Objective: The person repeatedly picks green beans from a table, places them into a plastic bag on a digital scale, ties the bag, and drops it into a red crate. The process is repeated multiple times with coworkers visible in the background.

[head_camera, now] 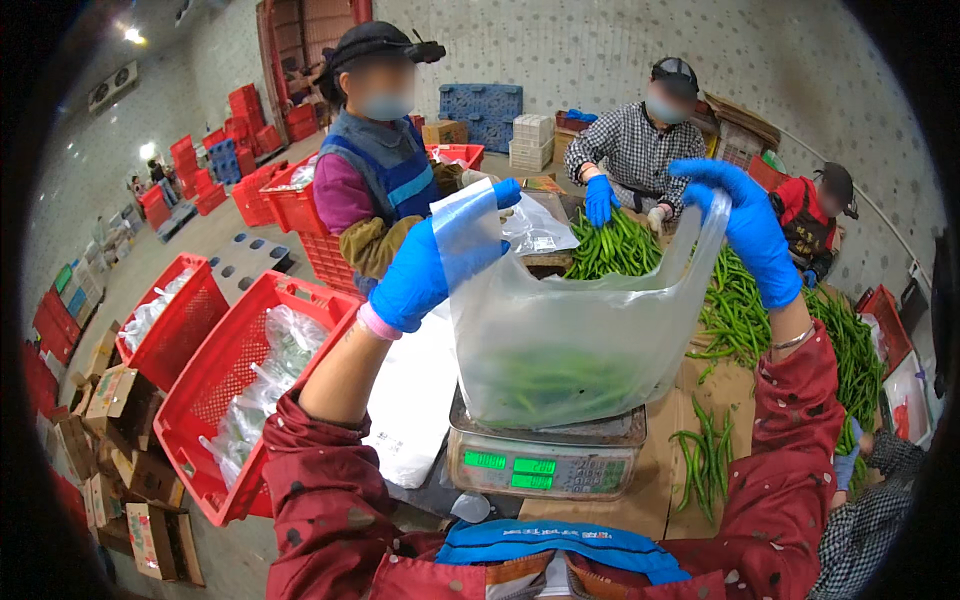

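A translucent plastic bag (555, 322) hangs between my hands, with green peppers (559, 382) showing through its lower part. My left hand (420, 270), in a blue glove, grips one handle. On the other side my right hand (757, 232), gloved alike, has the second handle hooked at thumb and fingers. Just below and behind the bag is a digital scale (544, 465) with a lit green display; whether the bag touches its pan I cannot tell. A stack of white plastic bags (409, 405) lies left of the scale.
Loose peppers (705, 457) lie on cardboard right of the scale. Larger pepper heaps (611, 244) spread behind, where a co-worker's gloved hand (600, 201) rests. Another co-worker (382, 172) stands at left. Red crates (247, 390) with filled bags and cardboard boxes (120, 412) stand at left.
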{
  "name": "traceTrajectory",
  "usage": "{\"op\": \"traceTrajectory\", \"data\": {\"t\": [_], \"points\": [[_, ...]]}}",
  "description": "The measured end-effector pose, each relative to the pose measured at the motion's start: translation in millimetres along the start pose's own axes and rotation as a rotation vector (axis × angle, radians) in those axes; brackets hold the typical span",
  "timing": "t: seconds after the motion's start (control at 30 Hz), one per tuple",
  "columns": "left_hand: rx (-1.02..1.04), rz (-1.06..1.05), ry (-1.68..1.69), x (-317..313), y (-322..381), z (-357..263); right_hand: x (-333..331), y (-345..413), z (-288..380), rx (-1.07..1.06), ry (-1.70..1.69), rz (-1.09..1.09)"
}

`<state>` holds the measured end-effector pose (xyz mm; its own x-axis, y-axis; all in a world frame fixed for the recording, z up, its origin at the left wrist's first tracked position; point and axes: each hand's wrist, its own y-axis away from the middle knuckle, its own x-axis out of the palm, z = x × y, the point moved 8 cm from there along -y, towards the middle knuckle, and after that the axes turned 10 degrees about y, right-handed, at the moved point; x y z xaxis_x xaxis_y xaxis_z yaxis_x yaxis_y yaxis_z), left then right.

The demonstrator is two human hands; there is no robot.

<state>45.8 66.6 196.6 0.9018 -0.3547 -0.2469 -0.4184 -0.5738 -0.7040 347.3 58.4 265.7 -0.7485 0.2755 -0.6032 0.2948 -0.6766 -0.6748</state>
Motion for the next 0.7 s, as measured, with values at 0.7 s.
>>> {"op": "traceTrajectory", "data": {"t": [0.7], "points": [[-0.094,0.226,0.311,77.5,2.4,23.4,144.6,15.5,62.6,0.051,0.119,0.417]]}}
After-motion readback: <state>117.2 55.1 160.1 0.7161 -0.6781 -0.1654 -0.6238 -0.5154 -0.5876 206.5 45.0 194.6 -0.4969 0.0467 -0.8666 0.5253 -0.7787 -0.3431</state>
